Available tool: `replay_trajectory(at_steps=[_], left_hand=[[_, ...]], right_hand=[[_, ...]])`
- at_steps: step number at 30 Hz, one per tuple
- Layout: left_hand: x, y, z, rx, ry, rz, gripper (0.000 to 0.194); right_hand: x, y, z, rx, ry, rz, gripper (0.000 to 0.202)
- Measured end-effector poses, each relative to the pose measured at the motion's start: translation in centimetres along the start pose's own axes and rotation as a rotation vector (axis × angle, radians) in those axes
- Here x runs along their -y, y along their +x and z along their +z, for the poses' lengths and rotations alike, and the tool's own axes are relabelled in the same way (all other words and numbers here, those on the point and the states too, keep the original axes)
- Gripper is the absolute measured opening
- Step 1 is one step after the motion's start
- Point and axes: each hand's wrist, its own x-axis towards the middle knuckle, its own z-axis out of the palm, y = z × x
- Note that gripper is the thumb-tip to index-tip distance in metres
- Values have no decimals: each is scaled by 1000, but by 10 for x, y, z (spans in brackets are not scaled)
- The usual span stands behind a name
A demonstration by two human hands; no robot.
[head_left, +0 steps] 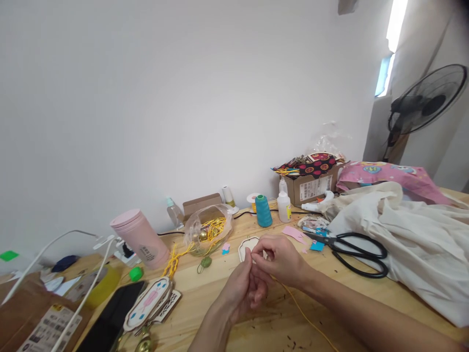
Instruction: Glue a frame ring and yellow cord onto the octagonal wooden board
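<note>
Bare forearms (351,298) reach over the wooden bench (194,298), left hand (234,288) and right hand (281,259) meeting at the fingertips.
Both have thumb and fingers curled in close; whether either grips something cannot be told, since anything between the fingertips is too small to see. Yellow cord (298,305) runs from under the right hand to the bottom of the view. Just beyond the fingertips shows a pale board (244,248) with a wavy edge, partly hidden; whether held or lying is unclear. Farther back stand a teal thread spool (264,212) and a squeeze bottle (283,208); black scissors (331,240) lie to the right, beside white cloth (414,244). To the left lie painted boards (148,303) and a dark phone (113,318).
</note>
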Motion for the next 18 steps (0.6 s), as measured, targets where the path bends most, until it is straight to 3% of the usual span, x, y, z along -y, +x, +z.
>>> replay_trajectory(at_steps=[2, 4, 9, 13, 16, 18], left_hand=[[1, 1, 1, -2, 4, -2, 65], [0, 0, 2, 56, -44, -22, 66], [-9, -5, 0, 215, -250, -14, 76], [-19, -11, -6, 232, -387, 18, 77], [-22, -14, -11, 257, -446, 86, 74], [-23, -14, -14, 267, -462, 131, 72]], right_hand=[[-1, 1, 0, -34, -89, -18, 12], [-4, 3, -1, -40, -53, 71, 13], [-13, 8, -4, 14, 518, 406, 14], [-16, 13, -8, 21, 803, 450, 13], [-8, 21, -28, 45, 855, 448, 13], [5, 21, -51, 149, 837, 448, 15]])
